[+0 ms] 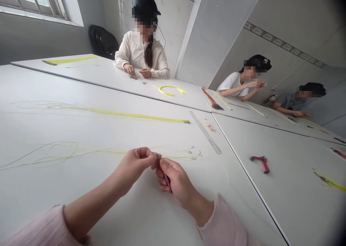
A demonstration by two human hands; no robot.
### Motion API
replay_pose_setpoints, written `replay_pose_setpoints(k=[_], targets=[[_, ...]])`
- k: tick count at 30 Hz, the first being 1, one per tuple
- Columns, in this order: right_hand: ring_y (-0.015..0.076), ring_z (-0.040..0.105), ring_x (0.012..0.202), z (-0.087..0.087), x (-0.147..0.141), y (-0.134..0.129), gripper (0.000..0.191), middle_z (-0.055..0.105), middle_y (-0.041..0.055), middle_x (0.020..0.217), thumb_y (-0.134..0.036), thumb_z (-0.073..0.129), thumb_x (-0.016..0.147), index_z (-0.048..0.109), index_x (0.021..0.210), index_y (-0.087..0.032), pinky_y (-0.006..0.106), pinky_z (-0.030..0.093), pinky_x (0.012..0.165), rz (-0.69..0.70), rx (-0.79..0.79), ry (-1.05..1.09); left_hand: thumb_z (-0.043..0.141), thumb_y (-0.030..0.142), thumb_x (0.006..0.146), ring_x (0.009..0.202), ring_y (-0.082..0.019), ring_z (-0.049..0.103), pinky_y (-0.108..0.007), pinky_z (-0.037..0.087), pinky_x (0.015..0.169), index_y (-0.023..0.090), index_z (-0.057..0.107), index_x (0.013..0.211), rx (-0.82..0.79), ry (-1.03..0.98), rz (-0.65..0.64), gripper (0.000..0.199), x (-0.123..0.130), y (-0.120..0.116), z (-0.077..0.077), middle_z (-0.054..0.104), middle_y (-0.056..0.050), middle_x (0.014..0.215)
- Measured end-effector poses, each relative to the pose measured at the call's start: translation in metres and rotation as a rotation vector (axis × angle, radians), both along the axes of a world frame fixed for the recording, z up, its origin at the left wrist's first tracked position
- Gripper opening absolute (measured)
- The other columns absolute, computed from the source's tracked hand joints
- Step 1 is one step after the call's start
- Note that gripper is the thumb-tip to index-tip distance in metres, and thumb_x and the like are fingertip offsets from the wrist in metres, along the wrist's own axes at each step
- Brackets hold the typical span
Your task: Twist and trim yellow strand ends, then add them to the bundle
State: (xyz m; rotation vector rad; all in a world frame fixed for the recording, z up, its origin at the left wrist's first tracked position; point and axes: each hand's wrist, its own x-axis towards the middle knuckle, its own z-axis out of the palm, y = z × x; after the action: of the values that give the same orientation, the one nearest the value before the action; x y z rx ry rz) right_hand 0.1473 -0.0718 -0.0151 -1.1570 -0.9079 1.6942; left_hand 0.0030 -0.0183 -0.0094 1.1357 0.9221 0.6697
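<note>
Over the white table (116, 199), my left hand (137, 165) pinches something small and dark, too small to name. My right hand (175, 179) touches it at the fingertips and is wrapped round a tool with a purplish handle (168, 183); the tool's tip is mostly hidden by the fingers. Just beyond my hands lie several metal hooks (193, 158) on thin yellow lines (108, 151), which run off to the left. Farther back, a bundle of yellow lines (140, 115) ends in a cluster of dark hooks (187, 122).
A steel ruler (205, 132) lies beside small orange pieces (211, 127). Red-handled pliers (261, 163) rest on the right. Across the table sit a person in a white jacket (143, 55) and two others, near a yellow coil (171, 91) and an orange bundle (212, 99).
</note>
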Motion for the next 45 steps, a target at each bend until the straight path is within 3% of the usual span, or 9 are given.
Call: replay_pose_setpoints(k=[3,10,20,24,27,30,36,41,45], targets=[[0.0062,0.026,0.051,0.0,0.001,0.0,0.032,0.033,-0.003,0.067,-0.046,0.049,0.086,0.054,0.078,-0.016,0.021,0.016,0.045,0.006,0.01,-0.026,0.059,0.027,0.076,0.088,-0.021,0.06,-0.036,0.042,0.084,0.02,0.049,0.058,-0.009,0.001,-0.007,0.022,0.0,0.0,-0.001,0.061,-0.001,0.07],[0.0061,0.027,0.052,0.002,0.006,0.001,0.03,0.033,-0.0026,0.068,-0.044,0.048,0.088,0.056,0.082,-0.016,0.021,0.016,0.045,0.04,-0.011,-0.022,0.06,0.024,0.075,0.102,-0.022,0.058,-0.035,0.039,0.091,0.02,0.051,0.056,-0.005,-0.018,-0.013,0.021,-0.001,0.002,0.0,0.062,-0.001,0.07],[0.0058,0.027,0.051,0.0,0.01,0.003,0.03,0.033,-0.0033,0.066,-0.043,0.047,0.089,0.057,0.082,-0.015,0.021,0.016,0.044,0.067,-0.011,-0.08,0.062,0.026,0.074,0.1,-0.023,0.06,-0.038,0.037,0.095,0.02,0.051,0.054,-0.022,-0.036,-0.044,0.023,-0.002,0.003,0.004,0.06,0.0,0.065],[0.006,0.027,0.051,0.002,0.012,0.003,0.027,0.033,-0.0039,0.066,-0.044,0.053,0.085,0.059,0.086,-0.017,0.021,0.018,0.044,-0.055,0.097,-0.113,0.066,0.037,0.074,0.109,-0.025,0.056,-0.04,0.034,0.1,0.02,0.062,0.065,-0.026,-0.053,-0.036,0.02,-0.004,0.007,0.0,0.069,-0.004,0.094],[0.0067,0.028,0.052,0.002,0.014,0.005,0.023,0.035,-0.0045,0.065,-0.039,0.064,0.079,0.06,0.089,-0.019,0.022,0.022,0.046,-0.191,0.265,-0.27,0.065,0.042,0.075,0.119,-0.025,0.05,-0.041,0.029,0.105,0.021,0.067,0.074,-0.021,-0.068,-0.069,0.021,-0.005,0.008,-0.003,0.065,-0.006,0.116],[0.0074,0.03,0.054,0.002,0.016,0.007,0.024,0.041,-0.0028,0.07,-0.038,0.065,0.078,0.062,0.093,-0.02,0.023,0.024,0.047,-0.215,0.323,-0.387,0.064,0.042,0.077,0.117,-0.025,0.051,-0.042,0.03,0.105,0.021,0.069,0.078,-0.016,-0.079,-0.121,0.022,-0.005,0.007,-0.004,0.068,-0.007,0.11],[0.0085,0.028,0.053,-0.002,0.016,0.008,0.02,0.037,-0.004,0.062,-0.037,0.059,0.082,0.056,0.076,-0.019,0.024,0.025,0.047,-0.192,0.376,-0.542,0.061,0.042,0.079,0.108,-0.026,0.058,-0.04,0.037,0.099,0.022,0.072,0.086,0.012,-0.104,-0.196,0.024,-0.004,0.005,-0.001,0.072,-0.007,0.099],[0.0087,0.032,0.056,-0.005,0.012,0.004,0.02,0.039,-0.0024,0.072,-0.036,0.048,0.09,0.047,0.078,-0.02,0.024,0.029,0.049,-0.153,0.464,-0.597,0.062,0.043,0.078,0.109,-0.026,0.057,-0.04,0.037,0.099,0.022,0.072,0.087,0.012,-0.08,-0.189,0.025,-0.003,0.002,0.003,0.072,-0.006,0.1],[0.0087,0.03,0.054,-0.006,0.011,0.003,0.022,0.037,-0.0025,0.071,-0.038,0.046,0.09,0.045,0.079,-0.02,0.024,0.028,0.047,-0.16,0.42,-0.581,0.063,0.042,0.077,0.108,-0.027,0.057,-0.041,0.036,0.099,0.022,0.071,0.082,0.007,-0.047,-0.139,0.023,-0.004,0.001,0.002,0.071,-0.006,0.103]])
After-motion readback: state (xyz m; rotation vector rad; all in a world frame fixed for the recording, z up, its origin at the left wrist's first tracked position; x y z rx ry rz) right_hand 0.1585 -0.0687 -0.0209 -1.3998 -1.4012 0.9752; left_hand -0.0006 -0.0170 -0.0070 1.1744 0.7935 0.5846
